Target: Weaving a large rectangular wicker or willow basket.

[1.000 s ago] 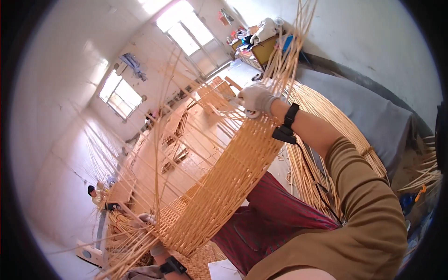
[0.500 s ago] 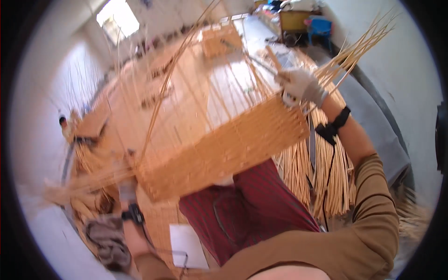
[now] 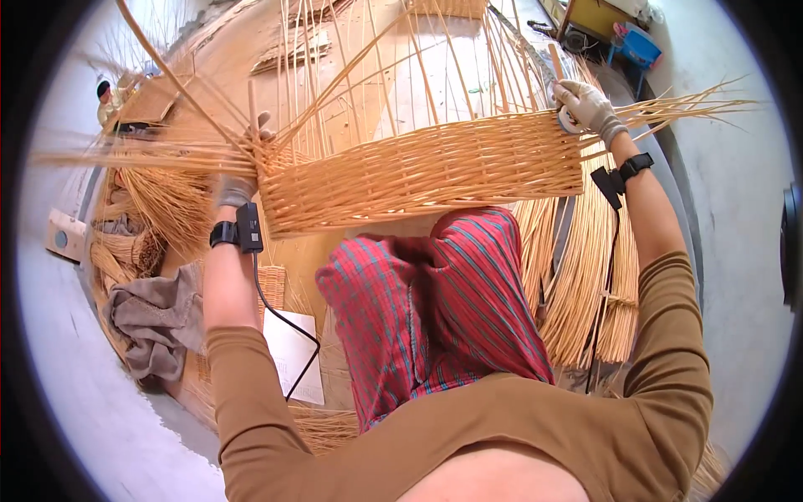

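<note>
A partly woven wicker basket (image 3: 427, 171) spans the space above my knees, its long near side facing me and bare upright canes rising behind it. My gloved left hand (image 3: 242, 171) grips its left corner; the canes there hide most of the fingers. At the right corner, my gloved right hand (image 3: 590, 107) is closed around the corner stick, with a small white ring-shaped thing (image 3: 569, 122) beside the palm. Loose cane ends fan out past both corners, those on the left smeared by motion.
Bundles of pale canes (image 3: 585, 276) lie right of my legs. On the left are darker cane bundles (image 3: 171, 209), a grey-brown cloth (image 3: 155, 318) and a white paper sheet (image 3: 293, 356). Another person (image 3: 104, 100) sits far left. A blue stool (image 3: 637, 46) stands far right.
The basket has swung from a steep slant to nearly level. My left hand has risen and moved away from me; my right hand has shifted right and slightly up. Both still hold the corners.
</note>
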Action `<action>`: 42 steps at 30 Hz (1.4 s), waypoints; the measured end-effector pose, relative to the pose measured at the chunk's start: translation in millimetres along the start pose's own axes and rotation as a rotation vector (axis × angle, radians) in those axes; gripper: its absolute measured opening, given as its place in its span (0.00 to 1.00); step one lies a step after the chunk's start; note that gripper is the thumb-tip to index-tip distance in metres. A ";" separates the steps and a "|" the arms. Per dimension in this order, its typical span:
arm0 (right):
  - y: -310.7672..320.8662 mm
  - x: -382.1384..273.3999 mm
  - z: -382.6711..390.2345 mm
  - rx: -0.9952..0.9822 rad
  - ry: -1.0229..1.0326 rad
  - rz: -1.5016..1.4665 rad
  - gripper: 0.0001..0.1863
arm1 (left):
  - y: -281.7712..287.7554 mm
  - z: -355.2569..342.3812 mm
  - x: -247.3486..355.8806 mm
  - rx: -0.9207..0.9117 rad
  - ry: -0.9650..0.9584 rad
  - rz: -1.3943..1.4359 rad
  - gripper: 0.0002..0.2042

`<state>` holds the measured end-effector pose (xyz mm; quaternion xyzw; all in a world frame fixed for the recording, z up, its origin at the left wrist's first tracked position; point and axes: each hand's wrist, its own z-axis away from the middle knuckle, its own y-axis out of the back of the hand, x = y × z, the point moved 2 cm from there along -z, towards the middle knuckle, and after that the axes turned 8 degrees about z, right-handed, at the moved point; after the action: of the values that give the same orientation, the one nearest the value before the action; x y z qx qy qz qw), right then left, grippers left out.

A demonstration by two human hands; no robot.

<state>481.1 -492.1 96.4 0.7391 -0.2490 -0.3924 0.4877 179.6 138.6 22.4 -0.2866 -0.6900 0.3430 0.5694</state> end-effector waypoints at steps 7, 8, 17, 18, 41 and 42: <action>3.9 -14.3 18.4 0.064 0.021 0.157 0.22 | 16.7 18.4 -15.3 -0.115 -0.060 0.031 0.24; 4.9 -17.9 24.3 0.037 0.000 0.077 0.21 | 17.6 21.8 -17.1 -0.092 -0.080 0.029 0.22; 0.5 -43.0 94.6 0.099 -0.217 -0.187 0.19 | 13.5 42.4 -29.4 -0.083 -0.173 0.033 0.22; -1.0 -41.7 98.6 0.157 -0.183 -0.248 0.19 | 15.7 41.8 -28.7 -0.057 -0.180 0.035 0.23; -54.7 -58.5 -17.4 0.170 0.015 -0.151 0.24 | -13.0 141.9 -109.6 1.026 -0.938 -0.973 0.07; -52.7 -66.8 -8.1 0.307 0.084 -0.141 0.23 | -39.9 145.6 -133.6 0.984 -0.923 -0.997 0.06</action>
<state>449.0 -416.6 72.4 0.8363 -0.2331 -0.3517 0.3502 61.4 -11.7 -41.4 0.5024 -0.6711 0.3957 0.3750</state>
